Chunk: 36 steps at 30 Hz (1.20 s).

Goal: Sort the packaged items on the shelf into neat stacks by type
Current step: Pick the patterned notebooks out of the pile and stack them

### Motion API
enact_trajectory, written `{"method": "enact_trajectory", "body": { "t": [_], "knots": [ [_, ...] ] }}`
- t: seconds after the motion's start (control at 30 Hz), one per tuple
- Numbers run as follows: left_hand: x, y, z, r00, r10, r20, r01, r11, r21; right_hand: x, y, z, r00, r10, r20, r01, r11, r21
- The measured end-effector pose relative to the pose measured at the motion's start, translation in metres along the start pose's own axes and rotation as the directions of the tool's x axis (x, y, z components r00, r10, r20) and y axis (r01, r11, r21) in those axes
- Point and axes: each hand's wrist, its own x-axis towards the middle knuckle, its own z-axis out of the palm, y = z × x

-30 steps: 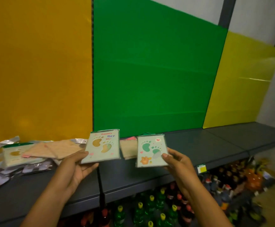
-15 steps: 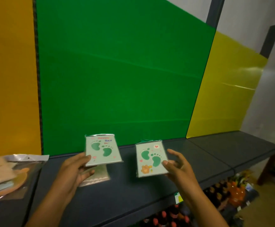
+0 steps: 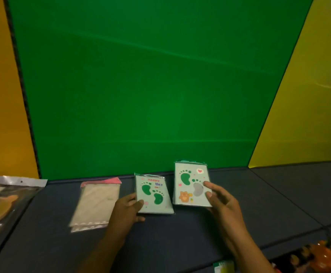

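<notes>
Head view: my left hand (image 3: 127, 209) grips a footprint card packet (image 3: 153, 194); my right hand (image 3: 220, 200) pinches another footprint packet (image 3: 190, 184) above the dark shelf (image 3: 259, 194).

Footprint packs (image 3: 153, 194) (image 3: 192, 184): glossy clear plastic over matt card. Beige packs (image 3: 95, 203): same film (glare at edges). Shelf (image 3: 180, 243): matt, dark, smooth.

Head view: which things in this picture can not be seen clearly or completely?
- Head view: pile of packets at far left, cut off by the frame edge.
- Small print on the left hand's footprint card, too blurred to read fully.
- Right hand covers a corner of its card.
- Lower beige packet, mostly hidden under the upper one.
</notes>
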Motion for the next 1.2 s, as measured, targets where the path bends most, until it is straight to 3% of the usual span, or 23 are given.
{"method": "enact_trajectory", "body": {
  "t": [0.17, 0.3, 0.53, 0.63, 0.87, 1.1, 1.2],
  "knots": [
    [0.012, -0.014, 0.034, 0.998, 0.039, -0.041, -0.029, 0.973, 0.229, 0.035, 0.007, -0.013, 0.997, 0.01, 0.071, -0.011, 1.0, 0.013],
    [0.009, -0.016, 0.052, 0.986, 0.15, -0.073, -0.109, 0.909, 0.402, 0.061, 0.004, -0.027, 0.991, 0.02, 0.129, -0.025, 0.999, 0.041],
    [-0.007, -0.024, 0.063, 0.91, 0.399, -0.117, -0.225, 0.709, 0.668, 0.081, 0.012, -0.035, 0.982, 0.03, 0.188, -0.052, 0.992, 0.115],
    [-0.005, -0.032, 0.063, 0.893, 0.441, -0.093, -0.209, 0.588, 0.781, 0.084, 0.013, -0.033, 0.976, 0.025, 0.214, -0.054, 0.99, 0.132],
    [-0.008, -0.039, 0.065, 0.867, 0.494, -0.069, -0.131, 0.359, 0.924, 0.085, 0.021, -0.026, 0.967, 0.007, 0.254, -0.044, 0.989, 0.14],
    [-0.01, -0.033, 0.064, 0.827, 0.557, -0.073, -0.108, 0.286, 0.952, 0.082, 0.026, -0.021, 0.948, -0.008, 0.32, -0.015, 0.997, 0.07],
    [-0.01, -0.026, 0.054, 0.806, 0.59, -0.044, -0.096, 0.204, 0.974, 0.079, 0.025, -0.013, 0.931, -0.018, 0.364, 0.006, 0.999, 0.034]
  ]
}}
